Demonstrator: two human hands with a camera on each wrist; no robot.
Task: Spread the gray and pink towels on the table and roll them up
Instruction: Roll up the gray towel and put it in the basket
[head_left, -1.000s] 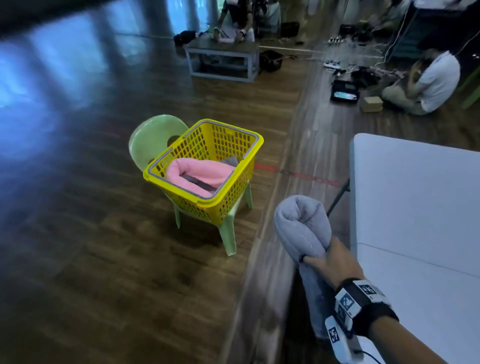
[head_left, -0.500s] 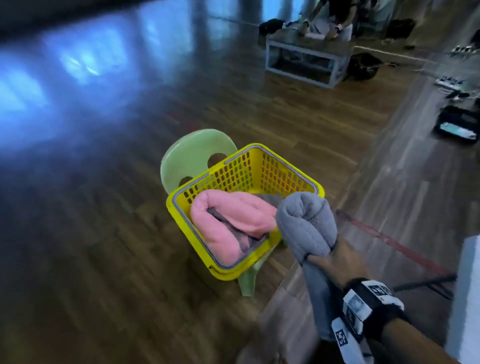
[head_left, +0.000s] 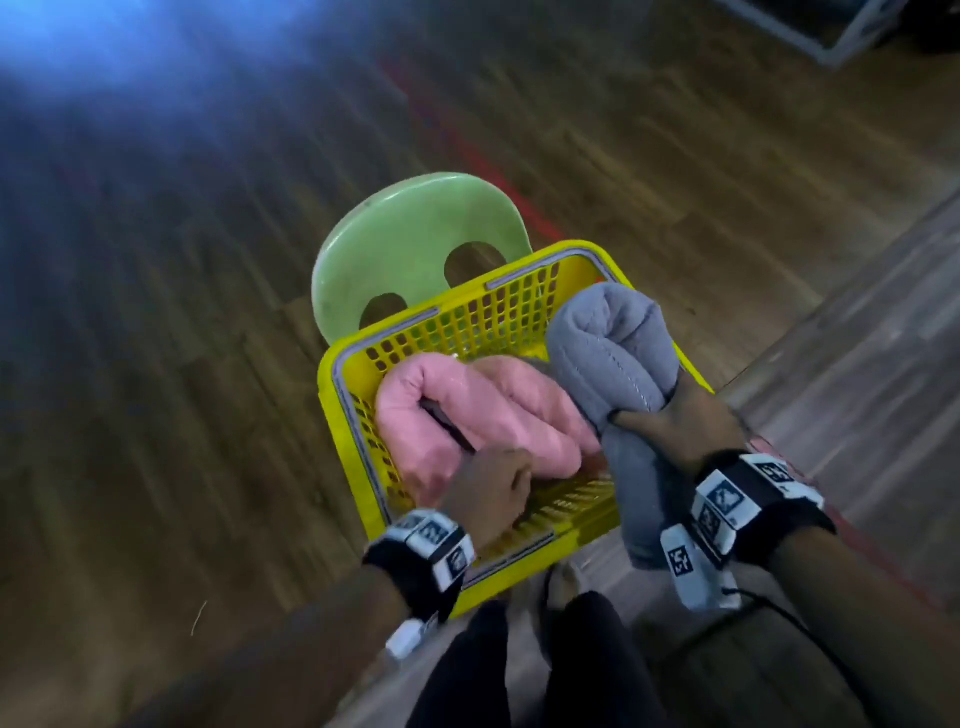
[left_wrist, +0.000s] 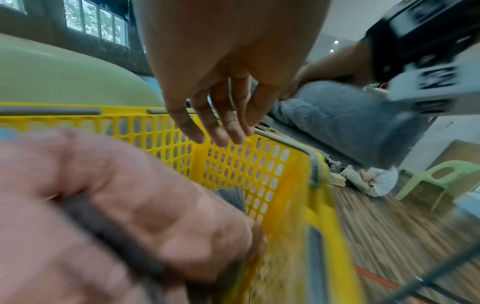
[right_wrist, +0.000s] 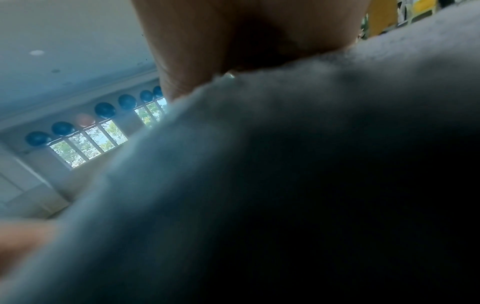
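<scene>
My right hand (head_left: 675, 421) grips a rolled gray towel (head_left: 608, 348) by its middle and holds it over the right side of the yellow basket (head_left: 337, 395). The towel's lower end hangs below my wrist. In the right wrist view the gray towel (right_wrist: 285, 185) fills most of the picture. A folded pink towel (head_left: 483, 410) lies in the basket, with some gray cloth (left_wrist: 231, 195) beside it. My left hand (head_left: 488, 493) hovers just above the pink towel (left_wrist: 103, 195) at the basket's near side. Its fingers (left_wrist: 215, 123) are loosely extended and hold nothing.
The basket sits on a pale green plastic chair (head_left: 410, 234) on the wooden floor. A red tape line (head_left: 467, 145) runs across the floor behind it. My legs (head_left: 545, 670) stand close to the basket. A seated person (left_wrist: 371, 181) and another green chair (left_wrist: 441, 176) are farther off.
I have moved from the white table to the basket, carrying the gray towel over it in my right hand. My left hand has come into view above the pink towel.
</scene>
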